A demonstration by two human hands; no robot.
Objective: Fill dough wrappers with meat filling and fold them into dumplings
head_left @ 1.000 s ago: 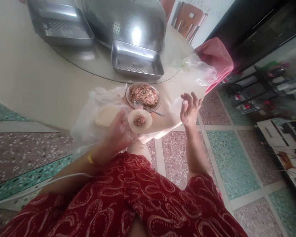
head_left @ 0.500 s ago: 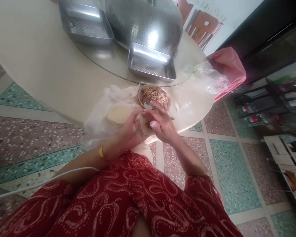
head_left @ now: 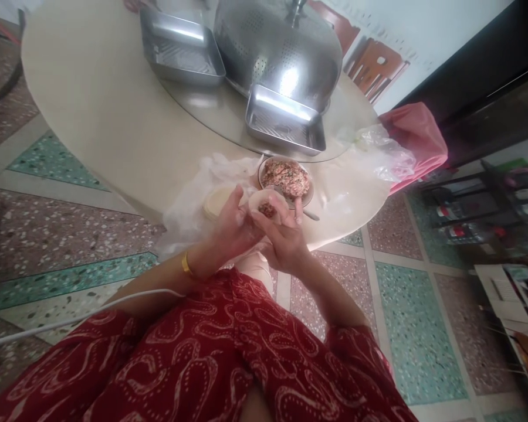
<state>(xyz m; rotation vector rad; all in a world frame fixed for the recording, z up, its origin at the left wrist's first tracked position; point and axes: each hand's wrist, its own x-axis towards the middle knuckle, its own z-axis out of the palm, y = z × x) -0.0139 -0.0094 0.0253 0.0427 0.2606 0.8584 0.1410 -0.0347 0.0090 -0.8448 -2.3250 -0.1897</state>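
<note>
Floor (head_left: 70,228): terrazzo tiles, green and pink, pale borders. Round cream table (head_left: 92,111). Wooden chair (head_left: 374,67) against white wall (head_left: 426,29). Dark cabinet (head_left: 488,88) at right (daylight, reflections on metal).

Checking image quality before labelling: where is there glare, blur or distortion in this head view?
Head view: bright glare on the steel dome cover and the nearer steel tray; wide-angle distortion bends the table edge; the shelves at right look soft; both hands and the wrapper are fairly sharp.
</note>
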